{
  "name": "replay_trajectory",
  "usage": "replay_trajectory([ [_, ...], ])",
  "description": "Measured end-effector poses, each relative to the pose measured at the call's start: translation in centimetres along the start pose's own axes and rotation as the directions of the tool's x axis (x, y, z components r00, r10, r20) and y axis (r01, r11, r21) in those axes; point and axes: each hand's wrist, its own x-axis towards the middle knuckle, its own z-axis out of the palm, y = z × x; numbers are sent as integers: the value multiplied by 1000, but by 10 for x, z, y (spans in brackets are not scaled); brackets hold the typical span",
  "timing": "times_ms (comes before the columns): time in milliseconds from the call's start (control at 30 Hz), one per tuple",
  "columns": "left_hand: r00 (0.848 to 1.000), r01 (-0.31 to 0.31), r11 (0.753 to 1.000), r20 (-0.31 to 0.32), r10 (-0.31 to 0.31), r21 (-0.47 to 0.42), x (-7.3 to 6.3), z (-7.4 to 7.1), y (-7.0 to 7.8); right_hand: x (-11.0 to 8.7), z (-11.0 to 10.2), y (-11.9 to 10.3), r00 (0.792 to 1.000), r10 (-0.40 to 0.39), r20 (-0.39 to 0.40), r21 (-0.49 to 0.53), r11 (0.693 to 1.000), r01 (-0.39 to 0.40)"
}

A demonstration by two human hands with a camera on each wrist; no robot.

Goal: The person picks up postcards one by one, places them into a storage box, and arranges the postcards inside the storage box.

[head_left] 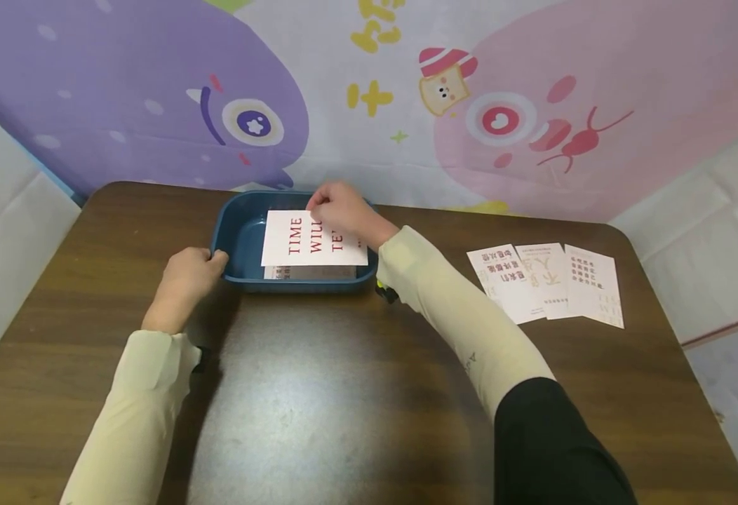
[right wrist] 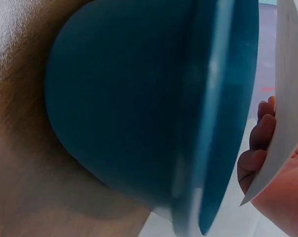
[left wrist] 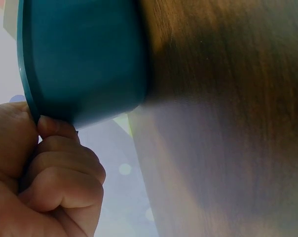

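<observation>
A dark blue plastic basin (head_left: 236, 286) stands near the table's back edge. My left hand (head_left: 187, 280) pinches its left rim between thumb and curled fingers, which the left wrist view shows close up at the basin's side (left wrist: 85, 54). Over the basin my right hand (head_left: 346, 212) holds a white card (head_left: 280, 245) with red capital letters, thumb on top and fingers beneath. In the right wrist view the card (right wrist: 289, 74) is above the rim, fingertips curled under it. Below it, inside the basin, part of another printed card (head_left: 312, 272) shows.
Three printed cards (head_left: 542, 284) lie fanned and overlapping on the right side of the brown wooden table (head_left: 369, 393). A cartoon-printed cloth (head_left: 369, 105) hangs right behind the table, and pale sheets (head_left: 722, 210) border its sides.
</observation>
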Motion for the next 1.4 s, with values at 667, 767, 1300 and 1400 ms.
replay_trajectory([
  [667, 1000, 0, 1000, 14, 0, 8, 1, -1, 7, 5, 19, 15, 999, -7, 47, -65, 998, 10],
  [767, 1000, -1, 1000, 15, 1, 6, 1, -1, 7, 5, 23, 17, 998, -9, 58, -85, 996, 14],
  [1300, 1000, -8, 1000, 15, 8, 1, 0, -1, 7, 6, 35, 34, 995, -34, 99, -167, 985, 50],
  [1400, 1000, -6, 1000, 13, 6, -5, 0, -1, 6, 6, 36, 35, 995, -47, 86, -185, 981, 62],
])
